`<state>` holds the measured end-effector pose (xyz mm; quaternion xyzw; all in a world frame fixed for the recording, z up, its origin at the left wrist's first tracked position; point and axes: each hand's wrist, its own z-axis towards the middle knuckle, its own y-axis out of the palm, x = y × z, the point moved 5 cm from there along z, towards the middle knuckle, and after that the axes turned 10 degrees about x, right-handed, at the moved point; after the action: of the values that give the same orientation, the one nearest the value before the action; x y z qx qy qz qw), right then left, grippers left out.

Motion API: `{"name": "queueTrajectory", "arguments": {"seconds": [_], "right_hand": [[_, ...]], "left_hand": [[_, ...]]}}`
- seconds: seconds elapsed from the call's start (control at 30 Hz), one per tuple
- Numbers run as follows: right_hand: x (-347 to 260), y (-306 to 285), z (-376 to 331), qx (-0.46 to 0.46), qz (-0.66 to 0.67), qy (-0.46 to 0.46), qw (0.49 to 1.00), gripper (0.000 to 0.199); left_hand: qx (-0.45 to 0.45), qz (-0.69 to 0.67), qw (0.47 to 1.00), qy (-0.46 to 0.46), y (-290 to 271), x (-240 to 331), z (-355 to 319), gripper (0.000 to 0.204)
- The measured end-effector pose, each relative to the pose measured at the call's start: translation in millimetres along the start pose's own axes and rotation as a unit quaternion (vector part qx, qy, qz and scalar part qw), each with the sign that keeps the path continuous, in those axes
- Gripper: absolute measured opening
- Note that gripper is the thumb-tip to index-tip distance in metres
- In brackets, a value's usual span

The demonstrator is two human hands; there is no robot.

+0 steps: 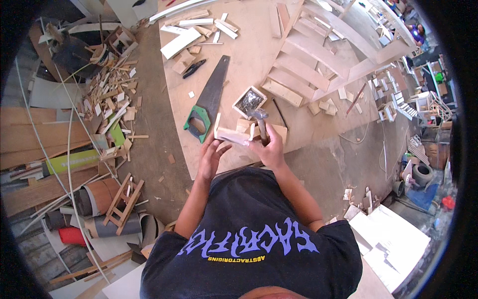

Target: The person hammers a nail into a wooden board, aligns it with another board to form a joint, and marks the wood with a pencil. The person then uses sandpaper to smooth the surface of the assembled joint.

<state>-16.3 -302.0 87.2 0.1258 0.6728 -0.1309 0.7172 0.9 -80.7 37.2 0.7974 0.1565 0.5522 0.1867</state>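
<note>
A small U-shaped wooden piece [233, 135], with a short upright at each end, is at the near side of the workbench. My left hand [211, 158] grips its left end with the fingertips. In my right hand [271, 150] is a hammer [261, 125], its handle in the grip and its metal head pointing away from me; this hand's fingertips also touch the piece's right end. Just beyond stands a small square wooden box [249, 100] of nails or screws. A green-handled handsaw [209, 97] lies to the left. Wood blocks [271, 130] are partly hidden behind the hammer.
Dark pliers [194, 69] and white-faced wood offcuts [185, 41] lie on the far left of the workbench [249, 55]. A large slatted wooden frame [318, 60] covers its far right. A scrap heap [107, 97] litters the floor at left; a white panel [393, 244] is at lower right.
</note>
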Motion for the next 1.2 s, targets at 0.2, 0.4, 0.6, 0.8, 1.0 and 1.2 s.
{"name": "queueTrajectory", "arguments": {"seconds": [0.2, 0.4, 0.6, 0.8, 1.0, 1.2], "right_hand": [[16.1, -32.6, 19.4, -0.075, -0.057, -0.095, 0.991, 0.058], [6.3, -30.0, 32.5, -0.173, 0.004, 0.036, 0.984, 0.055], [17.8, -27.0, 51.2, -0.187, 0.011, 0.014, 0.982, 0.050], [22.7, -26.6, 50.3, -0.193, -0.033, 0.168, 0.966, 0.044], [9.6, -18.8, 44.4, -0.183, 0.121, 0.187, 0.958, 0.045], [-4.2, -9.5, 40.9, -0.178, 0.182, 0.254, 0.933, 0.055]], "left_hand": [[0.026, -0.031, 0.997, -0.063, 18.2, -26.8, 2.7, 0.058], [0.070, -0.087, 0.990, -0.082, 26.4, -18.6, -20.6, 0.055], [0.091, -0.019, 0.994, -0.052, 33.5, 8.5, -28.4, 0.069], [0.130, 0.059, 0.989, 0.023, 20.2, -4.1, -30.7, 0.061], [0.139, 0.007, 0.979, 0.150, 31.2, -3.6, -52.2, 0.038], [0.147, 0.198, 0.919, 0.308, 52.5, 37.4, -62.5, 0.035]]}}
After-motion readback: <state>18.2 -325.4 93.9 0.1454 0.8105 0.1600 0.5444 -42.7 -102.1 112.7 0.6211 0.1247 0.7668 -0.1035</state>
